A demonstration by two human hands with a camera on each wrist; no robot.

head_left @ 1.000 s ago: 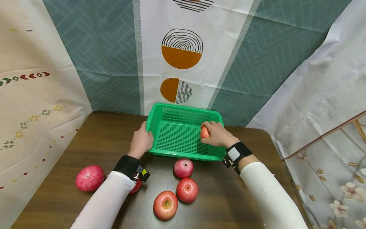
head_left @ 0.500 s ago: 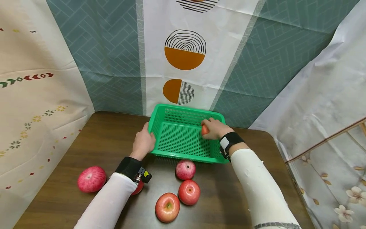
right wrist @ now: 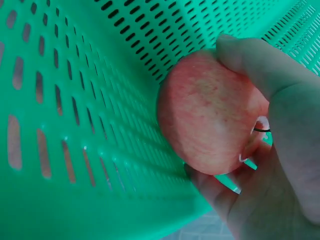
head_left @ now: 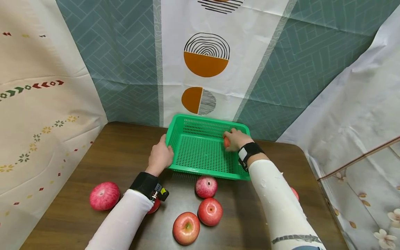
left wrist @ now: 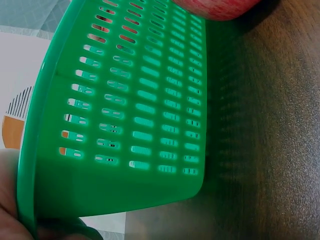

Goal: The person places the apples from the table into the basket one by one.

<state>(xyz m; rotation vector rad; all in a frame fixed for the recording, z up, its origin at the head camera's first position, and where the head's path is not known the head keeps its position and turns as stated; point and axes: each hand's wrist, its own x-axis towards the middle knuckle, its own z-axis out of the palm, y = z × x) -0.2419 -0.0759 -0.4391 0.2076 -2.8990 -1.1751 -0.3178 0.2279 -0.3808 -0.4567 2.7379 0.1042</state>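
Observation:
My left hand (head_left: 160,157) grips the left rim of a green perforated plastic basket (head_left: 203,152). In the left wrist view, the fingers and thumb (left wrist: 7,195) are at the rim beside the slotted basket wall (left wrist: 115,192). My right hand (head_left: 239,140) reaches into the basket's right end and holds a red apple (head_left: 226,142). From the right wrist, the apple (right wrist: 207,115) shows between thumb and fingers, close to the slotted wall. In front of the basket sit a dark-pink apple (head_left: 206,186) and two lighter red apples, one (head_left: 210,211) behind the other (head_left: 186,228).
A large pink-red fruit (head_left: 104,196) lies left of the left forearm. Another red fruit (head_left: 154,206) is partly hidden under the left wrist, and one (head_left: 295,193) peeks out behind the right sleeve. The brown wooden table (head_left: 125,146) meets hanging cloths (head_left: 134,100) behind and at both sides.
My right hand has moved slightly deeper into the basket with the apple, and its forearm has swung left, uncovering a red fruit. The left hand keeps its grip. The whole view has shifted a little.

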